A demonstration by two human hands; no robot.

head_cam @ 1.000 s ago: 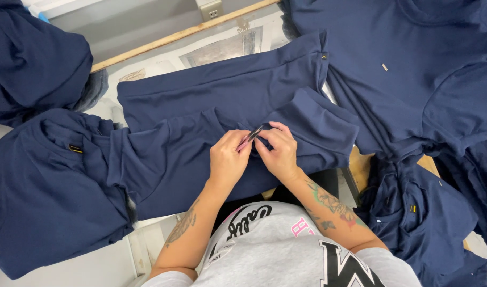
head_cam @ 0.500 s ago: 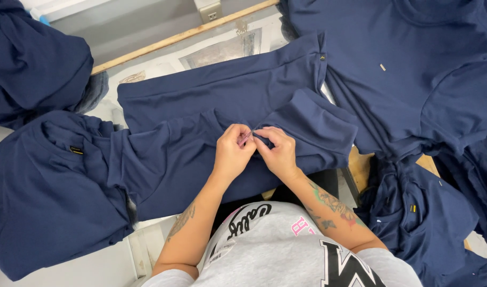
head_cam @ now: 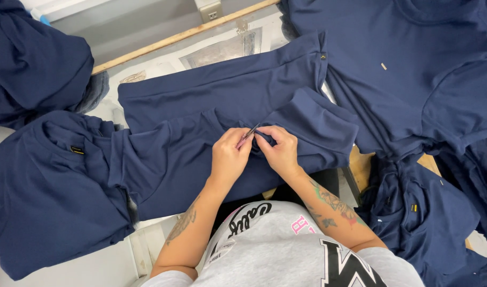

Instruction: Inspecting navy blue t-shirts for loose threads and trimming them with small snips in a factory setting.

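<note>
Compared with half a second ago, a thin dark tool [head_cam: 250, 133] pokes out between the hands again, where a moment earlier the fingers covered it, so it looks like the person has reopened their grip a little and is back to picking at one spot on the cloth. Left hand [head_cam: 230, 155] is curled with the fingertips pinching that tool, which angles up and to the right. Right hand [head_cam: 278, 149] is closed on a small fold of the navy garment [head_cam: 201, 133], bunching it right at the tool's tip. That garment lies spread across the counter [head_cam: 163, 61], straight in front of the person, and both hands sit on its lower middle, touching each other. Hard to say what the tool is, could be snips or tweezers, since most of it is buried in the fingers. Whatever is being worked on is hidden under the thumbs. More navy pieces sit around: a pile at left [head_cam: 46, 191], another at top left [head_cam: 33, 64], and some at right [head_cam: 413, 69], partly cut off by the frame.
</note>
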